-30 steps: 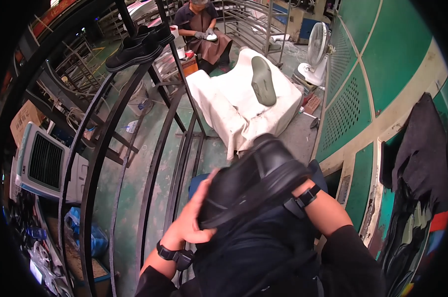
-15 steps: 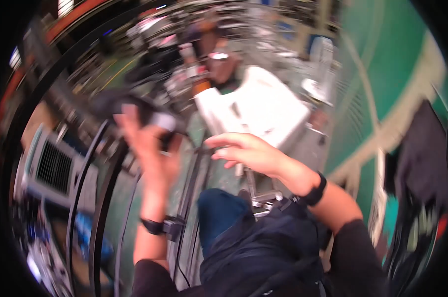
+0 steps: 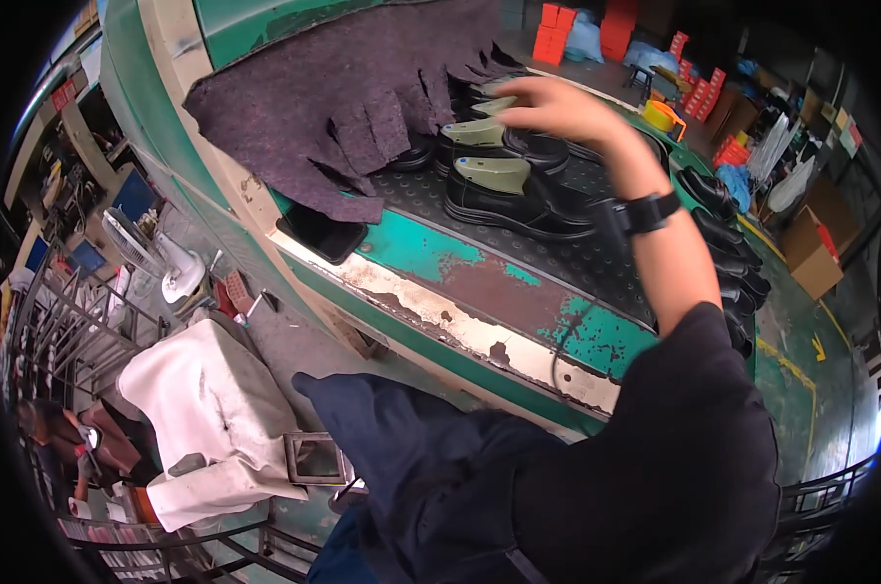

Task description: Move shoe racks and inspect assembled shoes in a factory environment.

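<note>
A person's right hand (image 3: 562,112) reaches in at top centre, palm down, fingers stretched out and slightly apart, hovering above or just touching a row of shoes; I can't tell which. It grips nothing that I can see. The left hand is out of my sight, so I can't tell how it is held. The nearest black shoe (image 3: 548,209) lies in the upper middle of the frame, toe toward the right, an olive-green form (image 3: 492,174) filling its heel end. It rests on the black dimpled surface of a chipped green counter (image 3: 411,248). A ragged dark cloth (image 3: 333,107) hangs over the shoes from upper left, near a flat black phone (image 3: 320,235). At lower left stand a white fan (image 3: 173,263) and a cloth-draped stand (image 3: 207,399).
</note>
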Demonstrator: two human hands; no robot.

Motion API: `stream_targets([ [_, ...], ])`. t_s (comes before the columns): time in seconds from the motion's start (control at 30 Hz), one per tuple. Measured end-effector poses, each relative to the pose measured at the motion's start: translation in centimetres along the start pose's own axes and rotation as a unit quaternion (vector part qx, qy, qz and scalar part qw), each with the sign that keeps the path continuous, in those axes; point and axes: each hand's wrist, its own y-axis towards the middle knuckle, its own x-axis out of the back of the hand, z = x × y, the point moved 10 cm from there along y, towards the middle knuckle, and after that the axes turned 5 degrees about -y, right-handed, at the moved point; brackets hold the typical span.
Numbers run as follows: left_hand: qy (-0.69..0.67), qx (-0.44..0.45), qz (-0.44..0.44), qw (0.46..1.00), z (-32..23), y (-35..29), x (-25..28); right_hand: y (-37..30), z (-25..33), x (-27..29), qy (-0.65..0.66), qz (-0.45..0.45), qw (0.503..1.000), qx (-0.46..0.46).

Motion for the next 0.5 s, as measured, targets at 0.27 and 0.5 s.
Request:
stream_targets([
  [0.27,-0.369,0.216,0.236,0.873,-4.5,-8.7,-15.6,-5.4,-7.9,-10.0,0.047,0.007,0.993,-0.113],
  [0.5,-0.658,0.129,0.325,0.667,-25.7,-7.3,-17.1,-7.0,-8.9,-9.1,0.609,0.010,0.781,-0.141],
])
